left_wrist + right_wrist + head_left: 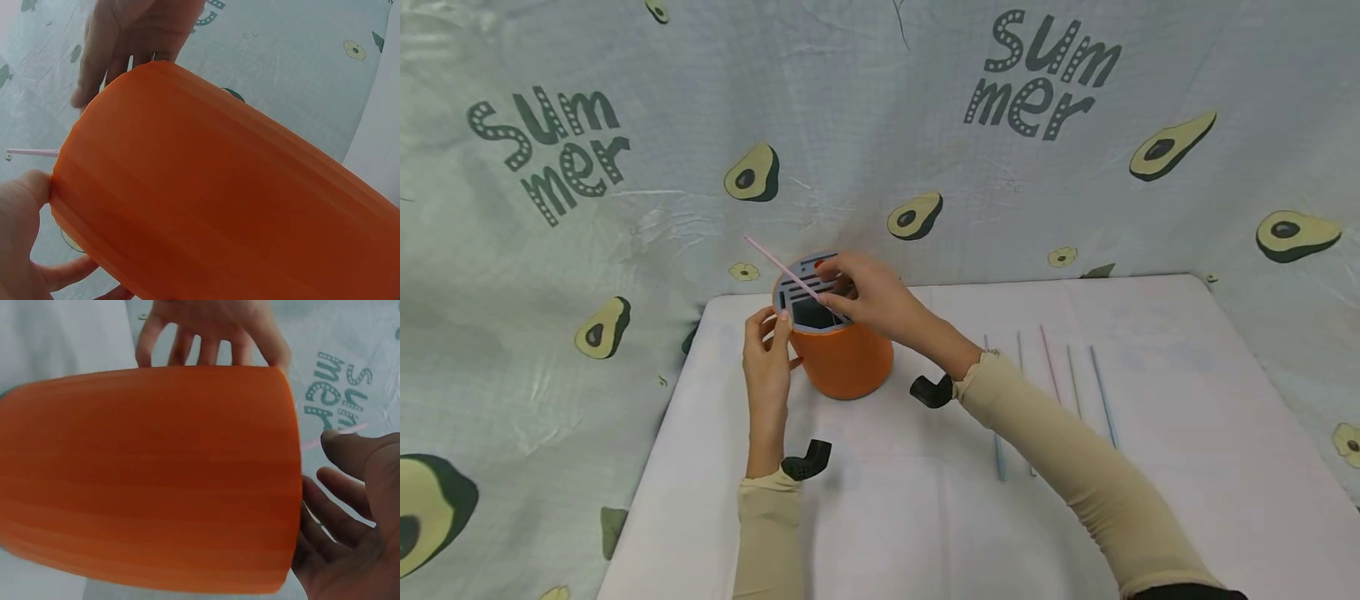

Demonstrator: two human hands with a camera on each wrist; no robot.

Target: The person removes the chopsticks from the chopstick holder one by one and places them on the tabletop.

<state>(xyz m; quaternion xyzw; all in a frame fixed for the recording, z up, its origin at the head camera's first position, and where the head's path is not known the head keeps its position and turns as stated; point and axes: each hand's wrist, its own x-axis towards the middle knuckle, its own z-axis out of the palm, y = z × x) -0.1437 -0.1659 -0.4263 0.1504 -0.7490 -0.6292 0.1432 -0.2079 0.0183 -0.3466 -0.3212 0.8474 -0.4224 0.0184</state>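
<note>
An orange pen holder [842,362] with a grey slotted top [792,287] stands upright at the back left of the table. My left hand [766,358] grips its left side, thumb at the rim and fingers spread along the wall. Over the top is my right hand [876,292], its thumb apart from the forefinger. A thin pink stick [778,265] slants up leftward from the top's opening, passing right at the right thumb. In the right wrist view the pink stick [310,445] shows behind the rim, overlapped by the thumb [350,453].
Several thin sticks in blue, green and pink lie roughly parallel on the white table [910,517], including a pink one [1049,362] and a blue one [1103,396]. My right forearm [1060,458] crosses over some of them. A patterned sheet [850,100] hangs behind the table.
</note>
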